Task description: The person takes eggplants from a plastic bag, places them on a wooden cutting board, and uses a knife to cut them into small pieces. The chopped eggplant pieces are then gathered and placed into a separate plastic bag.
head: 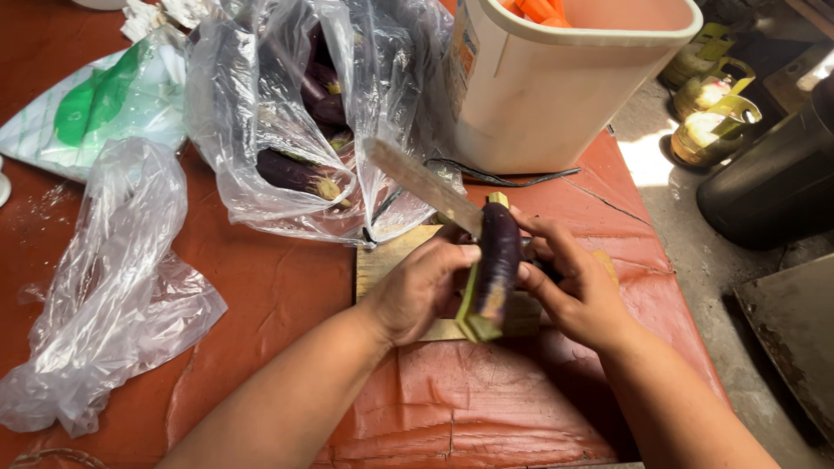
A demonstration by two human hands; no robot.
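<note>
green-white packet far left, labelled white bin behind

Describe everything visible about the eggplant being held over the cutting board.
The long, dark purple eggplant has glossy skin and pale green cut flesh at both ends. It sits lengthwise over the small wooden cutting board, near end toward the camera. The left hand grips its left side, the right hand its right. The flat metal knife blade meets its far end.

Table, red-brown cover: wooden board, clear bags, bag of eggplants, white bin, black cable.
</note>
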